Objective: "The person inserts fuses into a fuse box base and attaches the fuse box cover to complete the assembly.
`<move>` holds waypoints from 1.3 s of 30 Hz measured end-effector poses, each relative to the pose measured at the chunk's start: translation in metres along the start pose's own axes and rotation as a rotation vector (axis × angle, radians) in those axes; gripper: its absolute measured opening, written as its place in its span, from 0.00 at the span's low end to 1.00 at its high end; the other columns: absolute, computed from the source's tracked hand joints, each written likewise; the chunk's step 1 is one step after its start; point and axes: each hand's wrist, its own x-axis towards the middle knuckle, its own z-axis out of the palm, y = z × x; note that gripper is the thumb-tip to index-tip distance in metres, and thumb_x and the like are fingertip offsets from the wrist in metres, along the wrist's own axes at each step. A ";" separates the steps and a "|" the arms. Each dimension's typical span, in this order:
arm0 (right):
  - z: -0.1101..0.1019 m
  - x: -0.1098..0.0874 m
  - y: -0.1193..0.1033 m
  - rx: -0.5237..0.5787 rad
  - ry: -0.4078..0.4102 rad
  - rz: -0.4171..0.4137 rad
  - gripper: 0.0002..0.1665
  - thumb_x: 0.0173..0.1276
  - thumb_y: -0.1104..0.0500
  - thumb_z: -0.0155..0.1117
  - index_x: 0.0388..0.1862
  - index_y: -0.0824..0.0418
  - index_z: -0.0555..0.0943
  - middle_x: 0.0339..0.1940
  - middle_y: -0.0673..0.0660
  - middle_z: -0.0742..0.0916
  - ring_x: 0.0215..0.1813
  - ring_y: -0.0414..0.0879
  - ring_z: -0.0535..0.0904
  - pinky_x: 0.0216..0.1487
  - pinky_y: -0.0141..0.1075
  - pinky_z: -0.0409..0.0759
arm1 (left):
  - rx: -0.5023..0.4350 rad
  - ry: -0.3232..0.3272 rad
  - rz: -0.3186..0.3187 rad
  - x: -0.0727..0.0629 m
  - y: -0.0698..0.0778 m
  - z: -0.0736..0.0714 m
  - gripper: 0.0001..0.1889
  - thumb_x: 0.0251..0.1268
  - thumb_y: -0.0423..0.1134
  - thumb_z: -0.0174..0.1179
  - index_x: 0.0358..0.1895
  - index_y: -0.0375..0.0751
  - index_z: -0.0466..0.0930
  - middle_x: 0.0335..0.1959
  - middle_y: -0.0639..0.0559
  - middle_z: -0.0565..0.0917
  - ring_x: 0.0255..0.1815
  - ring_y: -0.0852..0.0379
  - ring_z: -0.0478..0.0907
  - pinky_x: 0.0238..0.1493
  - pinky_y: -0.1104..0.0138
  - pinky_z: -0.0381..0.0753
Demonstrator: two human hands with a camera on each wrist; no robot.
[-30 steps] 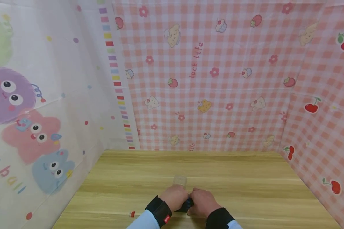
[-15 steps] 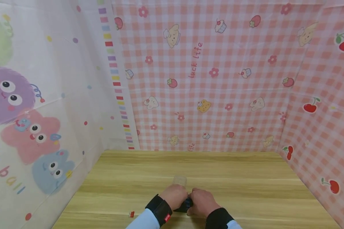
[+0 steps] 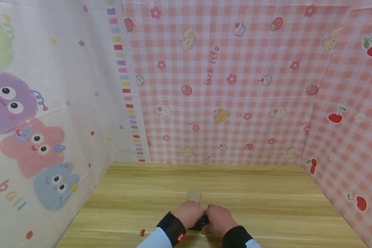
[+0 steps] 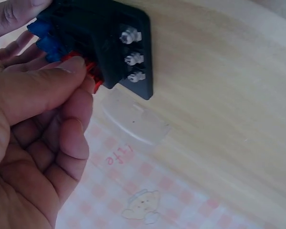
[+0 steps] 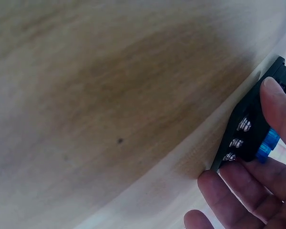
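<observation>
Between both hands is a black fuse block [image 3: 198, 224], with screw terminals [image 4: 133, 58] along its edge. My left hand [image 3: 189, 213] pinches a red blade fuse [image 4: 96, 78] between thumb and forefinger at the block's row of fuses; the fingers hide much of it. Blue blade fuses [image 4: 48, 44] stand in the same row beside it. My right hand [image 3: 219, 219] grips the block from the other side, thumb on top and fingertips at its lower edge in the right wrist view.
Just beyond the left hand a clear plastic cover [image 3: 194, 195] lies on the wooden table [image 3: 260, 193]. A small red piece [image 3: 142, 233] lies left of the left wrist. Printed cloth [image 3: 229, 96] walls in the back and sides.
</observation>
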 end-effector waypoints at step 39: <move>0.001 0.003 0.001 -0.011 -0.020 0.005 0.19 0.44 0.50 0.83 0.28 0.58 0.84 0.25 0.47 0.74 0.26 0.41 0.69 0.30 0.37 0.71 | -0.099 -0.069 -0.012 -0.002 -0.005 -0.002 0.06 0.53 0.34 0.74 0.30 0.49 0.86 0.25 0.61 0.80 0.25 0.66 0.69 0.32 0.73 0.73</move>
